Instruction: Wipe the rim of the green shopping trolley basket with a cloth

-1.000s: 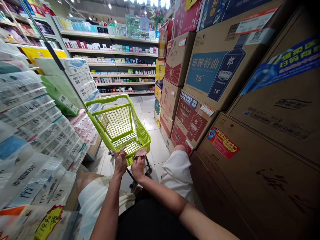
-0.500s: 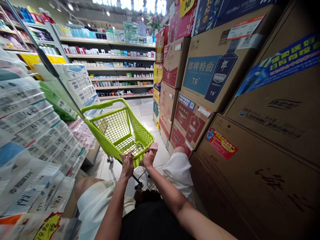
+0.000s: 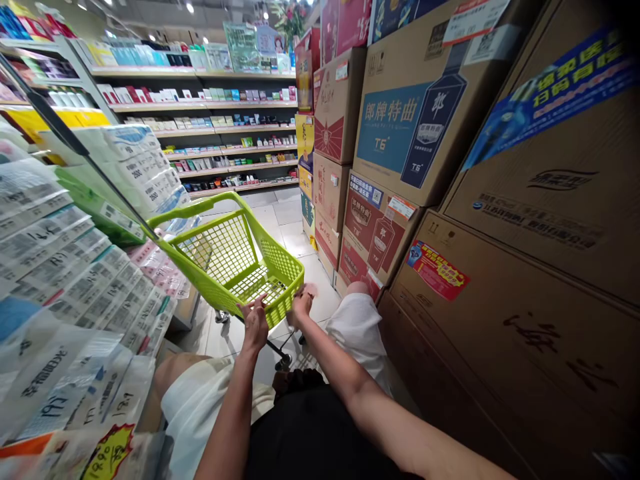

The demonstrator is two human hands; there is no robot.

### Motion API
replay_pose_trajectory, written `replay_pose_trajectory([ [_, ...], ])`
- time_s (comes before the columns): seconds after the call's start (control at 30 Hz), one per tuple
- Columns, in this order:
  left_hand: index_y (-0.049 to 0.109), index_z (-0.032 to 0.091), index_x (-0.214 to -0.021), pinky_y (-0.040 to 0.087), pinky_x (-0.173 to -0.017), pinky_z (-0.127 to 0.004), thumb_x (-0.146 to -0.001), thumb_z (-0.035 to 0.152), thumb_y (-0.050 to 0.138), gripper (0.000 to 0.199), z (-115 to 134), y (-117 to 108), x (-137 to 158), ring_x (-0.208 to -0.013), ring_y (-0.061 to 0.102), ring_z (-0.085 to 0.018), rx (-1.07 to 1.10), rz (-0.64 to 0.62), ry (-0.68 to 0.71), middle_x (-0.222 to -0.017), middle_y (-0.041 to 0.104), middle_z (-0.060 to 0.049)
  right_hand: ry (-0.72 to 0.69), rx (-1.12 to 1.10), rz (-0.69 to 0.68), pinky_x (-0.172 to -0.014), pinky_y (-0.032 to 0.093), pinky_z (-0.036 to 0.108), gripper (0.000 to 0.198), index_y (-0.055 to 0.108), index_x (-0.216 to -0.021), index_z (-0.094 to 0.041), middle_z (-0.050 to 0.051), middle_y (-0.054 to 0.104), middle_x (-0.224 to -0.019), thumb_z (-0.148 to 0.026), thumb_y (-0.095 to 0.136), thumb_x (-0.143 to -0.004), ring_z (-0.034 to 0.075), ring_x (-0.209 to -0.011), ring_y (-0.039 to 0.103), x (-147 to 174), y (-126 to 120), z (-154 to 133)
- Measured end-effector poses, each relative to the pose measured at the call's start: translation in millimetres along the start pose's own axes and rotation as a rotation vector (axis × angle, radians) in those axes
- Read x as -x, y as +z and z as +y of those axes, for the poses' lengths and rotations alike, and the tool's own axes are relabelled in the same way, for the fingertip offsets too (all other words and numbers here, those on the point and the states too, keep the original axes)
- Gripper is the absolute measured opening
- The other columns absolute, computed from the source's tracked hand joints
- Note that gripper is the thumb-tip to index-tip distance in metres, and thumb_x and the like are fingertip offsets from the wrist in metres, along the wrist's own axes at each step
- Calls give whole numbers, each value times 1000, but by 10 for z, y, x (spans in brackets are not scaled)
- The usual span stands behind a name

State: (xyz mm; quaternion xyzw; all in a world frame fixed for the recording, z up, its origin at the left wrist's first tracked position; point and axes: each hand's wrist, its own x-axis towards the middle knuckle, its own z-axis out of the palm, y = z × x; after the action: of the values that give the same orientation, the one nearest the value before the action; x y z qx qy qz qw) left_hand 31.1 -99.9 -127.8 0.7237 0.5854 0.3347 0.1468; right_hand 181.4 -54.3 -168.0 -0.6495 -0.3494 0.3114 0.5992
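Note:
A lime-green plastic shopping cart (image 3: pixel 235 267) stands in front of me, its basket showing only a bare lattice floor. My left hand (image 3: pixel 255 325) grips the near rim of the basket, fingers bent over the edge. My right hand (image 3: pixel 301 305) is at the near right corner of the rim, its fingers smeared by motion. A pinkish blur shows at its fingertips, and I cannot make out whether it holds anything. The cart's handle (image 3: pixel 195 208) is on the far side, away from me.
Stacked cartons (image 3: pixel 395 133) form a wall close on my right. Plastic-wrapped paper packs (image 3: pixel 75 267) are piled on the left. Shelves of small boxed goods (image 3: pixel 210 107) stand across the aisle's far end. A thin dark pole (image 3: pixel 65 130) slants over the cart's left side. Pale floor tiles (image 3: pixel 293 233) lie beyond.
The view has tilted down and shifted slightly, so shelves and cartons sit higher and farther left. My left hand keeps its place on the rim; my right hand has shifted slightly at the corner.

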Motion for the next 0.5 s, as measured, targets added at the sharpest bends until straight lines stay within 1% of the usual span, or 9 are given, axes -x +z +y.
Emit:
replay_pose_trajectory([
  [0.07,58,22,-137,19,-124,-53,-100,53,-1,76,-19,11,4,-125,51,-25,4,3,9,-99,69,-9,28,16,27,-79,54,32,21,66,-93,-18,9,68,-86,-18,55,-75,24,-90,67,59,26,3],
  [0.13,58,23,-137,19,-124,-54,-100,52,0,74,-27,31,1,-126,51,-26,4,4,12,-101,70,-9,42,28,45,-83,54,33,23,67,-95,-17,11,69,-90,-17,53,-76,26,-95,67,65,72,-38],
  [0.2,58,21,-139,14,-125,-57,-101,48,2,72,-19,54,-8,-127,49,-27,-2,0,7,-102,71,-10,22,45,66,-92,52,35,31,67,-104,-15,14,67,-105,-15,51,-78,26,-109,64,37,117,-89],
  [0.27,56,19,-140,8,-125,-60,-102,43,5,69,-11,65,-26,-129,48,-27,-8,-12,20,-107,72,-11,-28,86,94,-104,46,36,44,64,-119,-13,18,61,-124,-12,48,-78,26,-126,56,8,145,-102],
  [0.3,57,20,-140,7,-125,-60,-103,42,7,66,-14,60,-40,-130,48,-27,-12,-16,38,-111,71,-11,-46,111,106,-108,43,36,49,62,-124,-13,19,57,-130,-11,48,-77,26,-131,52,3,150,-86],
  [0.33,59,21,-137,6,-126,-60,-103,41,10,63,-26,48,-57,-132,47,-26,-22,-12,59,-117,70,-11,-51,136,112,-109,42,36,51,62,-125,-13,19,56,-131,-10,48,-76,26,-132,51,3,151,-58],
  [0.4,65,25,-130,3,-127,-58,-103,42,17,58,-78,7,-103,-139,40,-26,-66,24,81,-133,64,-9,-27,164,105,-104,45,36,46,64,-119,-14,17,61,-121,-10,50,-75,27,-123,57,13,148,17],
  [0.47,69,26,-124,-1,-126,-60,-103,43,23,54,-147,-41,-161,-147,28,-28,-127,52,59,-144,56,-8,-10,167,85,-96,49,35,36,67,-107,-16,13,65,-104,-10,51,-75,27,-110,63,16,158,74],
  [0.5,68,27,-125,-2,-125,-62,-102,43,24,52,-176,-60,-192,-150,21,-29,-152,47,40,-146,54,-7,-22,166,73,-94,50,35,32,67,-103,-16,11,66,-99,-11,51,-76,26,-107,64,15,172,83],
])
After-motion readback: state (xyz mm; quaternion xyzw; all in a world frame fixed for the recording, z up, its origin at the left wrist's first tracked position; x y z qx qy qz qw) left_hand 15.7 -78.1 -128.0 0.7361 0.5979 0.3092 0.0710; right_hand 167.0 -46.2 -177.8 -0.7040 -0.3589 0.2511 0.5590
